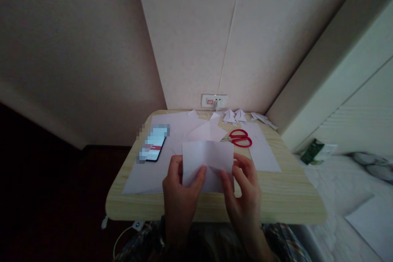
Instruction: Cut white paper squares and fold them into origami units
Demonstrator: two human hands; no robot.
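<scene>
1. Counter: partly covered by white sheets.
2. Folded paper: held upright over the counter's near edge, between both hands.
3. Left hand, right hand: fingers are closed on its lower corners.
4. Scissors: laid just behind it, apart.

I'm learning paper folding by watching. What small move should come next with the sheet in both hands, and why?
Probably lay the sheet down on the table and press it flat: the left hand and right hand pinch its lower edge, lifted, with folded pieces already lined up behind.
</scene>
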